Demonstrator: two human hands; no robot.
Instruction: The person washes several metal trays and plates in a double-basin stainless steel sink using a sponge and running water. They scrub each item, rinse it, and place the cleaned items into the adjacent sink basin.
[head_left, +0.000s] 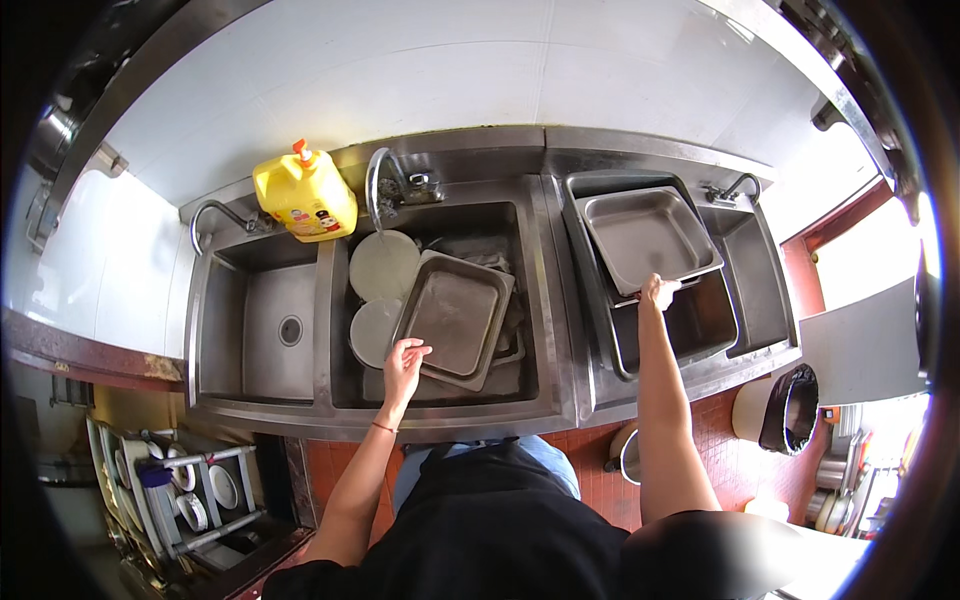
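My right hand (658, 291) grips the near rim of a shallow rectangular stainless-steel pan (645, 229). That pan lies tilted over the top of a deep dark rectangular tub (675, 330) on the right-hand counter. Over the near-left corner of a second steel pan (457, 319), my left hand (403, 369) hovers with loosely bent fingers and nothing visible in it. This second pan rests at an angle in the middle sink (529, 300). Two round pale plates or lids (385, 264) lie to its left, partly covered by it. Other metal pieces beneath it are mostly hidden.
A yellow pump jug (307, 196) stands behind the sinks beside a curved faucet (373, 187). The left basin (259, 330) shows its drain. Another narrow basin (757, 277) sits far right. Below are a lined bin (787, 409) and a dish rack (191, 487).
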